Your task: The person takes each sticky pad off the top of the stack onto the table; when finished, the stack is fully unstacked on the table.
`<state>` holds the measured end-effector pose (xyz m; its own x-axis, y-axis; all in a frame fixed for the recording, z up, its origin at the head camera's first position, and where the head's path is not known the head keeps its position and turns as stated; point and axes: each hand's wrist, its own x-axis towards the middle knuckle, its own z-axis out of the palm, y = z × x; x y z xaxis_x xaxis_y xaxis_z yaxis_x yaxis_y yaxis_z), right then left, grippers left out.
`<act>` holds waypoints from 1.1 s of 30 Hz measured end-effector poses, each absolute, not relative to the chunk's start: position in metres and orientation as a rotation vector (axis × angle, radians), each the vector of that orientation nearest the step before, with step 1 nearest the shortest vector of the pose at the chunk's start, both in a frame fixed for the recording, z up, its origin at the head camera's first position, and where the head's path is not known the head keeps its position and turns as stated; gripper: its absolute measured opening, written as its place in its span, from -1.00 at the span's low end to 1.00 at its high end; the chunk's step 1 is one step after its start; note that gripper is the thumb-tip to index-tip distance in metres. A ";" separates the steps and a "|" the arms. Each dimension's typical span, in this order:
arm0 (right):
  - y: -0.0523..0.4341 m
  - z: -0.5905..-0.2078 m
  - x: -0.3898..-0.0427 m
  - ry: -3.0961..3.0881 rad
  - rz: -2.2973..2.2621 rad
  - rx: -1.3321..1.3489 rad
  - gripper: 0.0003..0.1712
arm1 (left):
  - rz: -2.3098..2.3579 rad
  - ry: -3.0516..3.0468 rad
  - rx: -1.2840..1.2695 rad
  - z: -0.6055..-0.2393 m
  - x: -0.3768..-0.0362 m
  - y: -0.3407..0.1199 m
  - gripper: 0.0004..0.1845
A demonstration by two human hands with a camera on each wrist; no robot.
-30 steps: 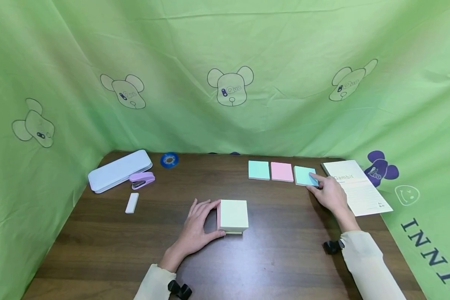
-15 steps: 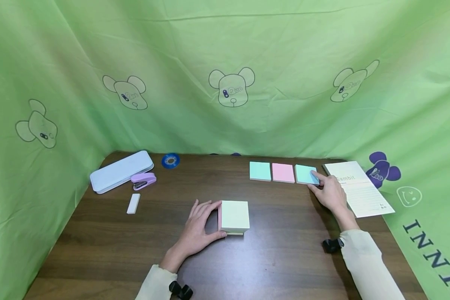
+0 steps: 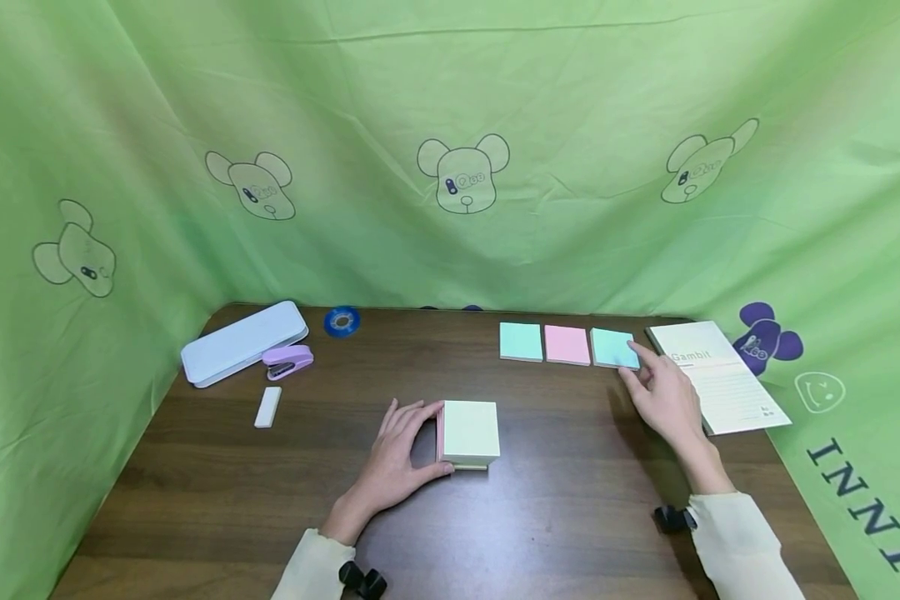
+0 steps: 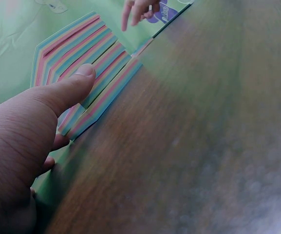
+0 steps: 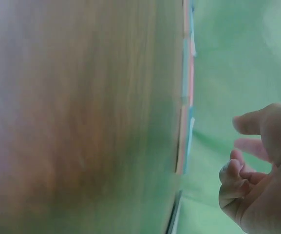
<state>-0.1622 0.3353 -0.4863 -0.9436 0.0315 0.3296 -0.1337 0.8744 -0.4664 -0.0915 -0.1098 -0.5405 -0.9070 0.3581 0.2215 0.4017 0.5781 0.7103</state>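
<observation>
A thick block of stacked sticky note pads (image 3: 471,429) sits near the middle of the table, pale green on top. Its sides show pink, blue and yellow layers (image 4: 72,44) in the left wrist view. My left hand (image 3: 392,460) grips the stack at its left side, thumb on the near face and fingers behind. My right hand (image 3: 667,400) is just off a light blue sticky note pad (image 3: 609,347) at the back right. In the right wrist view its thumb and index finger are apart, holding nothing. Left of that pad lie a pink pad (image 3: 567,344) and a turquoise pad (image 3: 520,341), in a row.
A white notebook (image 3: 720,383) lies at the right edge, close to my right hand. At the back left are a pale blue pencil case (image 3: 243,340), a purple stapler (image 3: 288,361), a white eraser (image 3: 267,407) and a blue tape roll (image 3: 341,321). Green curtain (image 3: 345,242) surrounds the table.
My right hand has drawn slightly back and right from the light blue pad, which stays in the row. The left hand and the stack keep their place.
</observation>
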 end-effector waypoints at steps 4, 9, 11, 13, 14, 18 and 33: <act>0.319 -0.480 -0.151 -2.658 0.722 0.159 -0.42 | -1.241 -2.733 -0.664 -0.540 -0.092 -0.110 0.01; 0.295 -0.472 -0.138 -2.610 0.722 0.233 -0.43 | -1.227 -2.742 -0.660 -0.539 -0.092 -0.111 0.00; 0.285 -0.470 -0.133 -2.605 0.728 0.272 -0.43 | -1.234 -2.748 -0.654 -0.540 -0.092 -0.111 0.00; 0.274 -0.469 -0.128 -2.598 0.749 0.320 -0.43 | -1.240 -2.749 -0.652 -0.540 -0.092 -0.111 0.00; 0.269 -0.469 -0.126 -2.595 0.764 0.347 -0.43 | -1.241 -2.746 -0.654 -0.540 -0.092 -0.111 0.00; 0.247 -0.472 -0.118 -2.590 0.857 0.454 -0.41 | -1.238 -2.731 -0.663 -0.541 -0.092 -0.111 0.00; 0.187 -0.474 -0.103 -2.661 1.266 0.695 -0.36 | -1.258 -2.784 -0.653 -0.541 -0.092 -0.112 0.01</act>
<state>-0.1027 0.1872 -0.4742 -0.8885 -0.3546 0.2914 -0.4498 0.5462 -0.7067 -0.0923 -0.1117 -0.5411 -0.9125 0.3654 0.1837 0.3794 0.5884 0.7140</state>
